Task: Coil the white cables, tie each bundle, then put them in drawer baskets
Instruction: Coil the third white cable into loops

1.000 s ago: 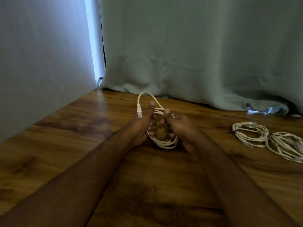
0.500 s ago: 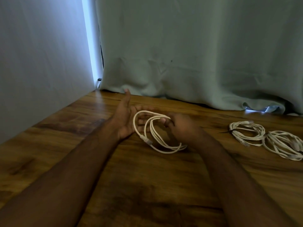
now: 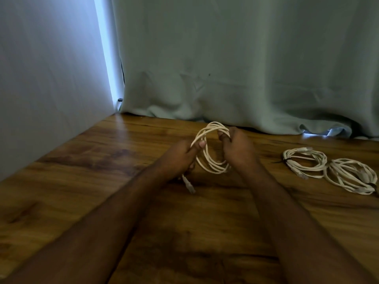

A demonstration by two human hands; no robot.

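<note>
Coil in hand: the white round-jacketed cable coil (image 3: 212, 152) stands nearly upright above the wooden worktop (image 3: 82, 181), held between both hands, its loops facing left and right.
Left grip: the left hand (image 3: 178, 155) pinches the coil's left side, thumb pressed over the strands, fingers curled under.
Right grip: the right hand (image 3: 238, 146) curls round the top right of the loop, fingertips hooked through.
Loose end: the clear-tipped plug tail (image 3: 188, 184) hangs down and near from the left hand, so that hand is closest to it, and I judge it needs tucking or wrapping next.
Finished bundles: two white coiled bundles with dark ties (image 3: 330, 170) lie well apart to the right.
Writing: no brand or label is readable.
Baskets: not in view.
</note>
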